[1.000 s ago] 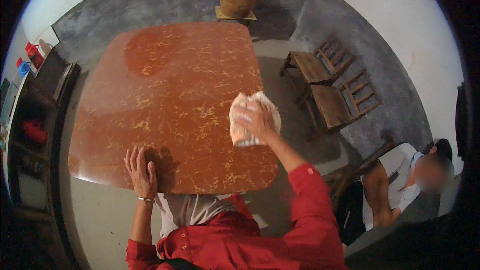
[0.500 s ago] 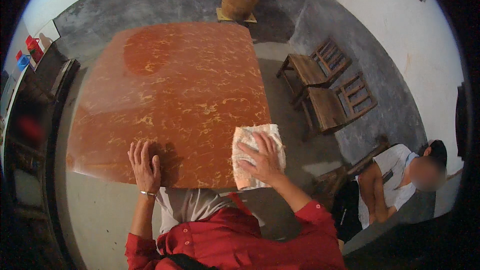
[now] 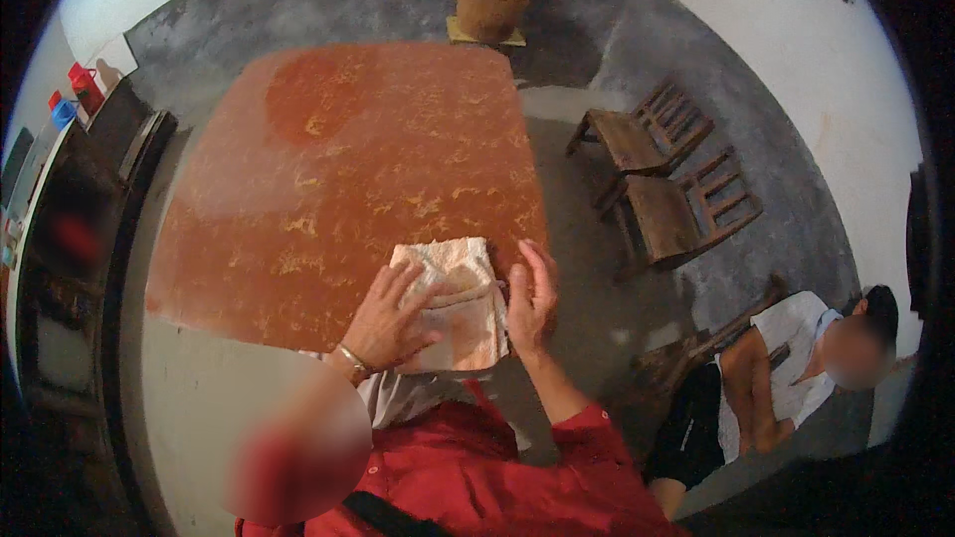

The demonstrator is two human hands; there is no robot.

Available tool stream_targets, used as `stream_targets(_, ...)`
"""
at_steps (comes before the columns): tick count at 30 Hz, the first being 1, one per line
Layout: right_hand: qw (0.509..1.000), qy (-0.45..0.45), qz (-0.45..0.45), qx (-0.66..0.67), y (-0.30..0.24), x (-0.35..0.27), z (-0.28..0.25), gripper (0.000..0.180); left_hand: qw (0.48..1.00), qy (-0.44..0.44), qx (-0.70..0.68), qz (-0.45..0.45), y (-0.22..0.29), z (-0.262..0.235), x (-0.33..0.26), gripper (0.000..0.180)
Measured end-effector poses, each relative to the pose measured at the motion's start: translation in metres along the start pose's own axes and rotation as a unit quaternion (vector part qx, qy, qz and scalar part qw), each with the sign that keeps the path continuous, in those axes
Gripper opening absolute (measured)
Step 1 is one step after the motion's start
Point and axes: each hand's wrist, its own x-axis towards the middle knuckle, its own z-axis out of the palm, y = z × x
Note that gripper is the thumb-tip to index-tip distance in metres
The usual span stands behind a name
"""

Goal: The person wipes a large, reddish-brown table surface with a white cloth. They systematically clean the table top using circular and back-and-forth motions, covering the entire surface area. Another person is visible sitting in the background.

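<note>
A pale, peach-tinted cloth [image 3: 472,331] lies folded at the near edge of the brown marbled table [image 3: 348,189], its lower part reaching to the edge. My left hand [image 3: 390,320], with a bracelet at the wrist, is over the cloth's left side, fingers spread and the thumb apart. By the cloth's right border is my right hand [image 3: 533,300], fingers raised and apart. Whether its thumb touches the cloth I cannot tell.
Two wooden chairs [image 3: 662,214] stand right of the table. A person [image 3: 766,378] sits at the lower right. Behind the table is a round wooden block [image 3: 491,10]. Dark shelves [image 3: 70,288] with a red flask [image 3: 86,89] line the left.
The cloth has shifted left, and its surface looks refolded. My left hand has come off the tabletop onto the cloth's left side; my right hand has moved off it to its right border.
</note>
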Motion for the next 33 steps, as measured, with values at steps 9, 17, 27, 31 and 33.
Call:
stream_targets(9, 0.972, 0.102, 0.193, 0.083, 0.059, -0.017, -0.028, 0.046, 0.993, -0.095, 0.063, 0.042, 0.058, 0.062, 0.047, 0.058)
stream_targets(17, 0.968, 0.098, 0.204, 0.111, 0.054, -0.019, -0.033, 0.056, 0.993, -0.093, 0.06, 0.028, 0.028, 0.04, -0.022, 0.047)
stream_targets(27, 0.973, 0.066, 0.217, 0.044, 0.05, -0.014, -0.043, 0.06, 0.935, -0.041, 0.254, -0.245, -0.147, -0.103, -0.169, 0.058)
stream_targets(31, 0.977, 0.063, 0.201, 0.027, 0.055, -0.014, -0.038, 0.061, 0.893, 0.056, 0.214, -0.393, -0.212, -0.142, -0.214, 0.077)
stream_targets(33, 0.978, 0.065, 0.196, 0.012, 0.056, -0.015, -0.038, 0.062, 0.86, 0.02, 0.249, -0.445, -0.222, -0.162, -0.22, 0.076)
